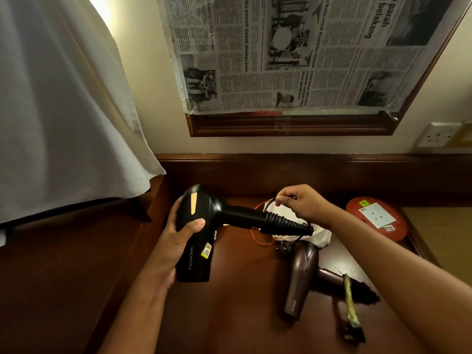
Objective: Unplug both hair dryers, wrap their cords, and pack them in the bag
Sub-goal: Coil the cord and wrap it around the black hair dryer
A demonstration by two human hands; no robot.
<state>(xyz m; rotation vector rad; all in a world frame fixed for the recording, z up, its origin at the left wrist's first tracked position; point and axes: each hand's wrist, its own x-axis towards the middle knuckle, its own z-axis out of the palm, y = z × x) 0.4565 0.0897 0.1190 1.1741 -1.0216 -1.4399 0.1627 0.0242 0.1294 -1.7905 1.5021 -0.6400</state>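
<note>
My left hand (178,241) grips the barrel of a black hair dryer (201,233) and holds it above the wooden desk (242,290), handle pointing right. My right hand (301,203) pinches a loop of its thin black cord (270,203) just above the ribbed handle end. A brown hair dryer (302,274) lies on the desk to the right, nozzle toward me. Behind the handle a white bag (323,235) with an orange drawstring (260,242) sits on the desk, partly hidden by the black dryer.
A red round extension reel with a white socket plate (376,218) rests at the desk's right. A yellow-handled tool (351,307) lies near the brown dryer. A wall socket (438,135) is at far right. White cloth (63,111) hangs at left; newspaper (293,52) covers a framed mirror.
</note>
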